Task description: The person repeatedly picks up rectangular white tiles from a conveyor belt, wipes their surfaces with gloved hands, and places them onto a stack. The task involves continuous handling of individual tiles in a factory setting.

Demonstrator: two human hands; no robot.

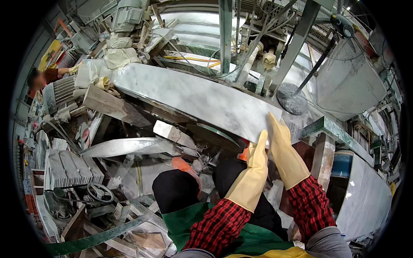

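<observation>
"So, where is the pale slab (189,92)?"

"It slants down from upper left, its right end at the person's hands; what carries it is mostly hidden."

"And the fingers?"

"Left hand (254,167): pressed together, tips at the slab's near right corner. Right hand (287,152): together too, tips at the right end. I can't tell whether either grips beneath."

"Farther out?"

"A fan's round base (291,99) stands just off the far right corner; a white block (174,134) lies near the long near edge; a co-worker's gloved hand (75,69) shows by the left end."
</observation>
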